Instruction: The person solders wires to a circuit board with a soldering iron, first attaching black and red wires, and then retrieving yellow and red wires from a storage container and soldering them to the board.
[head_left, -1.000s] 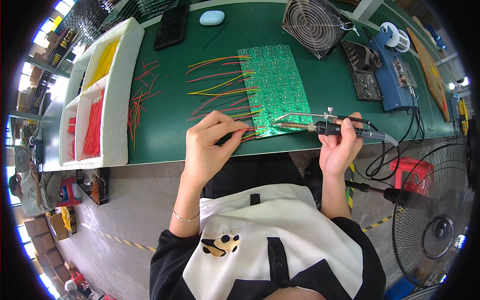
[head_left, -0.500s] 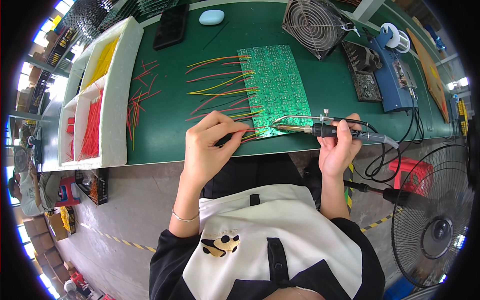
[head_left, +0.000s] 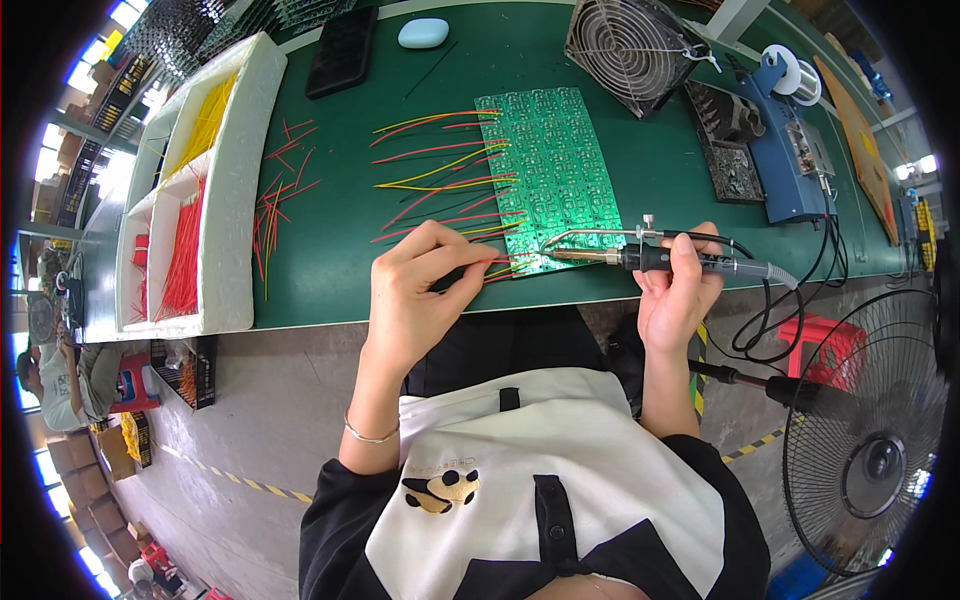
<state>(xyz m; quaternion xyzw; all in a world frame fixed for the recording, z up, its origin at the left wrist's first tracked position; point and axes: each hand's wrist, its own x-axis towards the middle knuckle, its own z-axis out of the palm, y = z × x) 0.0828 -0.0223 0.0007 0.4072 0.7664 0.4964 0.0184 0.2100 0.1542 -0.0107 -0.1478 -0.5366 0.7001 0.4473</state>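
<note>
A green circuit board panel (head_left: 560,160) lies on the green bench, with red, yellow and dark wires (head_left: 440,155) running out from its left side. My left hand (head_left: 420,285) pinches a red wire (head_left: 508,260) between thumb and fingertips at the panel's near left corner. In my right hand (head_left: 678,290) is a soldering iron (head_left: 650,258) with a metal solder feed tube (head_left: 590,233) along its top. The iron's tip meets the panel near the end of the pinched wire; whether it touches the wire is too small to tell.
A white foam box (head_left: 225,200) of red and yellow wires stands left, beside loose wire pieces (head_left: 275,210). A phone (head_left: 341,55), pale blue case (head_left: 423,33) and small fan (head_left: 630,50) sit far back. Right are a blue soldering station (head_left: 790,150), solder spool (head_left: 797,75) and large fan (head_left: 870,440).
The soldering iron and my right hand have shifted very slightly away from me. My left hand keeps its place on the wire.
</note>
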